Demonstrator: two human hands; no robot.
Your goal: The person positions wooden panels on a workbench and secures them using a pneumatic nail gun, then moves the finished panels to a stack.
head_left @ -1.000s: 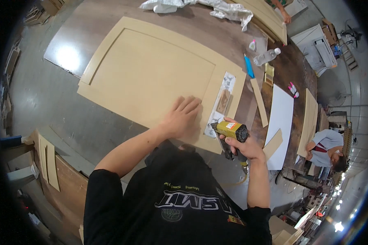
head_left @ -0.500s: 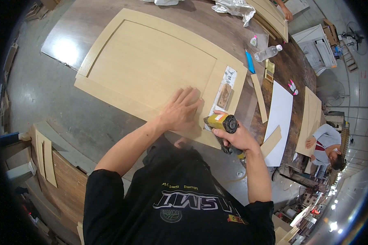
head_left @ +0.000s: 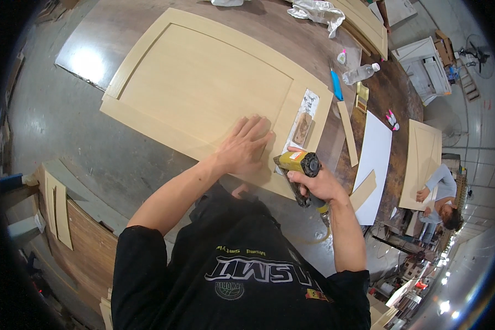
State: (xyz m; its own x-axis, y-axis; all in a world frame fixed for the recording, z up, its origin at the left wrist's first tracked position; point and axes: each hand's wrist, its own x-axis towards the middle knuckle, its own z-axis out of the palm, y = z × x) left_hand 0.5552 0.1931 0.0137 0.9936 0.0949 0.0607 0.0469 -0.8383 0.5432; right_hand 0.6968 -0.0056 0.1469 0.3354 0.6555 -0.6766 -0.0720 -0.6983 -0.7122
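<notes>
Lying flat on the counter [head_left: 379,93]: pale wooden door panel [head_left: 203,82] | left hand [head_left: 245,146] spread wide, palm pressing panel's near edge | right hand [head_left: 313,184] wrapped around yellow nail gun [head_left: 298,165] touching that edge

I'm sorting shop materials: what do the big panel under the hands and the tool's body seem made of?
The door panel looks like pale wood or veneered board, matte and unfinished, with faint grain. The yellow tool in the right hand appears to have a plastic housing with a black round end. The left hand lies flat on the panel.
</notes>
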